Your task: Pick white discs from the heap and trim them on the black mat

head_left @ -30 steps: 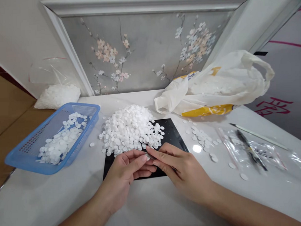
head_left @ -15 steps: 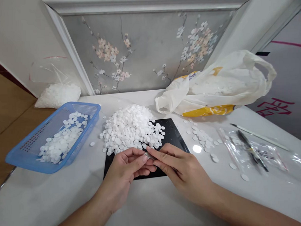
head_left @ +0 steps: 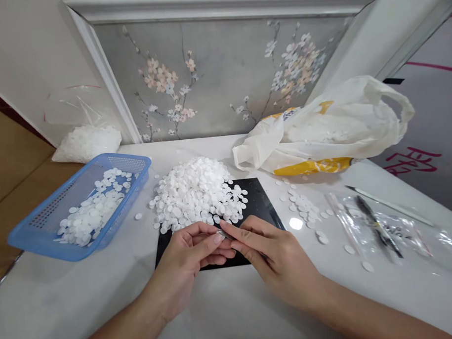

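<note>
Both hands meet over the front of a black board point(head_left: 260, 203). My left hand point(head_left: 194, 252) has its thumb pressed to its fingers in a pinch; what lies in the pinch is small and mostly hidden. My right hand point(head_left: 279, 251) is closed round a slim grey metal tool point(head_left: 225, 234), its tip at the left thumb and its kind unclear. Just beyond the fingers rises a heap of white round discs point(head_left: 193, 190), spread across the board and onto the table.
A blue basket point(head_left: 75, 251) with more discs stands left, a clear bag point(head_left: 87, 143) of white pieces behind it. At right are a plastic carrier bag point(head_left: 321, 141), scattered discs point(head_left: 303, 205), a black pen point(head_left: 378, 226), a pale pointed stick point(head_left: 392, 205) and clear zip bags point(head_left: 402, 232).
</note>
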### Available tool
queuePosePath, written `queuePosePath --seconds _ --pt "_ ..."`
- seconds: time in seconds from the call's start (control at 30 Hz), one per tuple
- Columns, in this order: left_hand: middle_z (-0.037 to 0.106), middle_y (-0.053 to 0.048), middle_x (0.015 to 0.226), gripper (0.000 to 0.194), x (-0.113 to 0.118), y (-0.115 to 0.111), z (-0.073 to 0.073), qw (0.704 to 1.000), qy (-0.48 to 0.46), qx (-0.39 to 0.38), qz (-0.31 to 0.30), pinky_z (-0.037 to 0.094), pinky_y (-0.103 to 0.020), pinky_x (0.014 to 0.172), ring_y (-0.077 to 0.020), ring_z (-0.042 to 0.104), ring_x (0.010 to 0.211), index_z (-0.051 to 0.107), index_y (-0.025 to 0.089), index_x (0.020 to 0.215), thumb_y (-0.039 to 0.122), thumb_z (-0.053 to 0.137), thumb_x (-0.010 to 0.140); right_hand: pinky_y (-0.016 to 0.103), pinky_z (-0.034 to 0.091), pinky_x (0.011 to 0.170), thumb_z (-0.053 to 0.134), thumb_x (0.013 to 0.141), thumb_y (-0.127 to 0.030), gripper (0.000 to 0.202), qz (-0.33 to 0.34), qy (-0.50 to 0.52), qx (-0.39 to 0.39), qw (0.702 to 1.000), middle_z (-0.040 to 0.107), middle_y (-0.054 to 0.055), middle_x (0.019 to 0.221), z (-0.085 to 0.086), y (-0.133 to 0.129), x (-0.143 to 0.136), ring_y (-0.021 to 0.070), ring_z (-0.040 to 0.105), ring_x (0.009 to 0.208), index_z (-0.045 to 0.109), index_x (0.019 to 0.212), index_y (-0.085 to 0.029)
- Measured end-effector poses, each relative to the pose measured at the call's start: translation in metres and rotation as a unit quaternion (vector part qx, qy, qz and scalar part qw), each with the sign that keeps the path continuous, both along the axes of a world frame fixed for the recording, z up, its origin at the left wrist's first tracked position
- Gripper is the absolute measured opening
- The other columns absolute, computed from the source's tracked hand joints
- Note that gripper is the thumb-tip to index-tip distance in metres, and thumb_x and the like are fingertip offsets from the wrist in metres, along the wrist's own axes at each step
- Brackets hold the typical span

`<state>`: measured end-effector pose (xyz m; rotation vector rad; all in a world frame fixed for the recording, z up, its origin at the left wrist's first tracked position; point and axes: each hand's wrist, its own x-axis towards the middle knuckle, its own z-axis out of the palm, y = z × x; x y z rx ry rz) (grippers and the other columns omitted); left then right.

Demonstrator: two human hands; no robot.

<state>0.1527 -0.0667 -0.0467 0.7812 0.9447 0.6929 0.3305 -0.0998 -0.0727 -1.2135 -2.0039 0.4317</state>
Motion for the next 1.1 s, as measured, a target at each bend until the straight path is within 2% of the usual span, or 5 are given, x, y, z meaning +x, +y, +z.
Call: queuePosePath --seconds 0.4,0.83,1.1 --pt "0.075 -0.006 0.078 0.016 -0.001 -0.001 0.001 1.000 0.005 0.006 0.003 0.052 -0.023 0.072 -0.0155 0.069 0.076 0.066 0.017 0.081 0.029 0.074 0.075 0.022 0.053 0.055 0.041 0.095 -0.021 0.036 0.001 0.017 0.001 1.000 0.059 0.004 0.080 0.002 0.000 0.000 0.0120 0.059 0.064 0.058 0.128 -0.024" --pt "0.074 -0.006 0.077 0.013 -0.006 0.002 0.005 0.995 0.060 0.058 -0.047 0.052 -0.024 0.075 -0.0160 0.069 0.078 0.067 0.016 0.080 0.029 0.068 0.080 0.020 0.052 0.056 0.042 0.095 -0.017 0.035 0.012 0.020 -0.013 1.000 0.060 0.004 0.080 0.006 0.000 0.002 0.0111 0.061 0.064 0.061 0.124 -0.022" --pt "0.075 -0.007 0.080 0.019 -0.008 0.004 0.002 0.995 0.079 0.052 -0.044 0.053 -0.025 0.076 -0.0167 0.070 0.077 0.068 0.015 0.088 0.031 0.070 0.078 0.022 0.047 0.052 0.043 0.095 -0.024 0.032 -0.034 -0.007 -0.005 0.999 0.055 0.003 0.075 0.012 0.003 0.005 0.0113 0.054 0.057 0.064 0.119 -0.022"
